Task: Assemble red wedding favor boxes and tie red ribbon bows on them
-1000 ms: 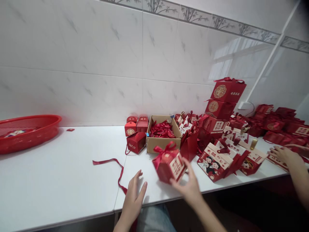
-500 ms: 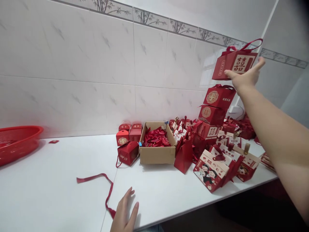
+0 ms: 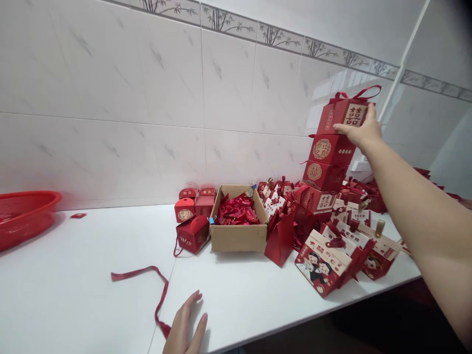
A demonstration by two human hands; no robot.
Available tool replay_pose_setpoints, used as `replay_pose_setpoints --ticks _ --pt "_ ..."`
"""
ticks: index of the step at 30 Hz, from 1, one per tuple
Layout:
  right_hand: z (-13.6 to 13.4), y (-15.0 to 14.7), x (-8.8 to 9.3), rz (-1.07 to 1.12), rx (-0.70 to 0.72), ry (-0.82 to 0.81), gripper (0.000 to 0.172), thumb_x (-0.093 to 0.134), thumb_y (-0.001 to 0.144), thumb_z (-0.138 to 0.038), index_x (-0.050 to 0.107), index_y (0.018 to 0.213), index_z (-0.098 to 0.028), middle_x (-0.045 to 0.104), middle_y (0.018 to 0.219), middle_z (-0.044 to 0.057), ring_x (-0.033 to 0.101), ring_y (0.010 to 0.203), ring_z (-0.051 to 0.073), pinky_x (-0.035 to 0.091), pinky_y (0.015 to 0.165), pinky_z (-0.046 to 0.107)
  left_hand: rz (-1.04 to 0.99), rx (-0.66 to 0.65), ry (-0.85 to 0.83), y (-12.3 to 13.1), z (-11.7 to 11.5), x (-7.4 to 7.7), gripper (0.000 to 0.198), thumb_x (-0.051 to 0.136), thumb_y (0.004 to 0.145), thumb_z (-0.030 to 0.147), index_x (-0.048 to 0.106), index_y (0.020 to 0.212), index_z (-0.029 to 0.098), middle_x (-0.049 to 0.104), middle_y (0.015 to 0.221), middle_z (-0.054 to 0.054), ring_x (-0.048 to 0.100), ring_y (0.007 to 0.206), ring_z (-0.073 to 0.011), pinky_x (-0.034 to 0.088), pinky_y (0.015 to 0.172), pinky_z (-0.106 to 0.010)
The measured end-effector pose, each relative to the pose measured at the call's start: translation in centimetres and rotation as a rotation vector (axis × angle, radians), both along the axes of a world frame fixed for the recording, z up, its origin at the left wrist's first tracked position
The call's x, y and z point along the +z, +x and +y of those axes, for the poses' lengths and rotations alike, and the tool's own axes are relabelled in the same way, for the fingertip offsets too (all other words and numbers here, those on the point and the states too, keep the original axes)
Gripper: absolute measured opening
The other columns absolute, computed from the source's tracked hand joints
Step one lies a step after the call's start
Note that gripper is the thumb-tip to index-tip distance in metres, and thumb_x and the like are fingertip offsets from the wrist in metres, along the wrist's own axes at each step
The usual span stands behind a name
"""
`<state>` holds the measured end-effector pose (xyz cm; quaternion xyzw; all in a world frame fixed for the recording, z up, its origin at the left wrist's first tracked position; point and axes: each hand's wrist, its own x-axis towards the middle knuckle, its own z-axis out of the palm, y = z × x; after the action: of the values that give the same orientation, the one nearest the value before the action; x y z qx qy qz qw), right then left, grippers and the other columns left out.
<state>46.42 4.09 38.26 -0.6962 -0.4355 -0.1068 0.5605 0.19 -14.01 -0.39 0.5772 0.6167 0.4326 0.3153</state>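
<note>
My right hand (image 3: 363, 130) grips a red gift box (image 3: 328, 118) with a ribbon handle, thumb on the front and fingers at its far right side. That box is on top of a stack of red gift boxes (image 3: 334, 150) that rises beside the wall. Low in the view, my left hand (image 3: 186, 324) rests over the white table with its fingers apart and nothing in them. Beside its wrist lies a loose dark red ribbon (image 3: 162, 297), partly hidden by the hand.
A cardboard box (image 3: 239, 238) filled with red ribbons stands mid-table. Small red boxes (image 3: 192, 233) sit to its left, and several printed gift boxes (image 3: 320, 265) to its right. At the far left is a red plastic basket (image 3: 33, 211). A tiled wall (image 3: 147, 88) runs behind.
My right hand has lowered the red gift box from above the stack onto its top. My left hand stays nearly in place.
</note>
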Motion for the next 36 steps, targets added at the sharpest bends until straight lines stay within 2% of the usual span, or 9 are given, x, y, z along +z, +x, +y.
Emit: replay_pose_setpoints --ticks 3,8,14,20,27,31,36 --pt "0.2 -0.1 -0.2 0.001 0.006 -0.005 0.114 0.079 0.06 -0.039 0.01 0.147 -0.014 0.029 0.132 0.025 0.04 0.122 0.029 0.034 0.084 0.039 0.007 0.012 0.016 0.2 -0.1 0.3 0.054 0.049 0.08 0.053 0.049 0.124 0.021 0.051 0.133 -0.011 0.044 0.128 -0.0301 0.036 0.107 -0.049" --pt "0.0 -1.7 -0.5 -0.027 0.014 0.005 0.11 0.078 0.063 -0.04 0.011 0.144 -0.009 0.026 0.13 0.027 0.041 0.12 0.03 0.033 0.086 0.039 -0.005 0.019 0.014 0.2 -0.1 0.3 0.054 0.05 0.079 0.052 0.05 0.122 0.021 0.052 0.133 -0.011 0.044 0.128 -0.0303 0.036 0.107 -0.05" --pt "0.0 -3.0 -0.3 0.0 -0.024 0.007 0.107 0.074 0.068 -0.038 0.005 0.147 -0.016 0.024 0.135 0.023 0.038 0.125 0.028 0.032 0.09 0.038 -0.006 0.013 0.032 0.1 -0.2 0.2 0.054 0.052 0.078 0.051 0.05 0.122 0.02 0.053 0.131 -0.013 0.045 0.126 -0.0311 0.036 0.106 -0.051" --pt "0.2 -1.9 -0.2 0.018 -0.045 -0.011 0.111 0.073 0.069 -0.04 0.0 0.147 -0.012 0.021 0.134 0.028 0.042 0.122 0.031 0.033 0.085 0.041 0.021 0.012 0.032 0.0 0.0 0.1 0.053 0.053 0.078 0.05 0.051 0.121 0.02 0.055 0.129 -0.012 0.047 0.125 -0.0307 0.039 0.104 -0.051" --pt "1.1 0.2 -0.3 0.033 -0.056 0.012 0.122 0.078 0.06 -0.043 -0.002 0.145 -0.007 0.02 0.136 0.035 0.038 0.124 0.029 0.031 0.086 0.044 0.145 0.017 0.101 0.2 0.1 0.5 0.049 0.053 0.077 0.05 0.056 0.118 0.023 0.057 0.125 -0.01 0.052 0.12 -0.0305 0.044 0.1 -0.049" --pt "0.9 0.3 -0.1 0.063 -0.026 -0.015 0.13 0.079 0.057 -0.046 -0.008 0.145 -0.005 0.027 0.135 0.033 0.038 0.124 0.028 0.031 0.087 0.043 0.192 0.002 0.128 0.2 0.1 0.2 0.049 0.051 0.079 0.049 0.054 0.121 0.023 0.057 0.126 -0.01 0.053 0.119 -0.0296 0.046 0.098 -0.048" --pt "0.5 -0.4 0.2 0.126 -0.052 -0.013 0.13 0.079 0.058 -0.049 -0.008 0.146 -0.009 0.025 0.141 0.03 0.034 0.129 0.029 0.029 0.091 0.042 0.162 0.003 0.139 0.1 0.1 0.0 0.049 0.053 0.079 0.048 0.054 0.122 0.023 0.057 0.127 -0.01 0.053 0.12 -0.0297 0.045 0.099 -0.048"
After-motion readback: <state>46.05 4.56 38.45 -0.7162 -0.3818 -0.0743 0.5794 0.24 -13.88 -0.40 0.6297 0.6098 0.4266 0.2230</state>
